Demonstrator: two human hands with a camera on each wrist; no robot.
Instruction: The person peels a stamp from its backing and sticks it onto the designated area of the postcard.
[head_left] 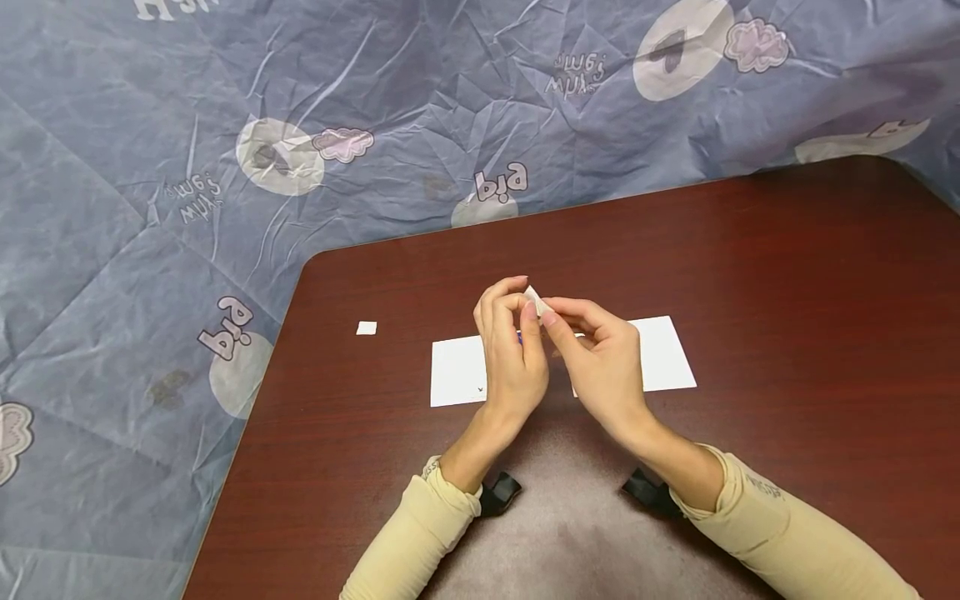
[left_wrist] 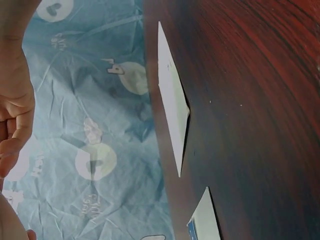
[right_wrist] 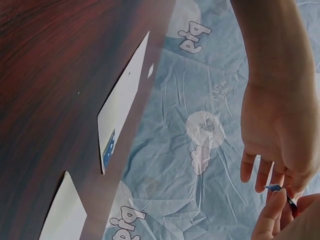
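Left hand (head_left: 513,358) plus right hand (head_left: 607,367), one tiny white piece (head_left: 536,302) pinched between them
So yeah, both grips are narrow, thumbs and fingers on that one piece, held up over the bench (head_left: 787,292). Count on the bench: two sheets, a left white sheet (head_left: 457,372) and a right white sheet (head_left: 667,354), plus one small white square (head_left: 366,328) off to the left. As for looks, the piece is thin and white with a pointy top in the head view, but the right wrist view catches blue, dark and a bit of red where the fingers meet.
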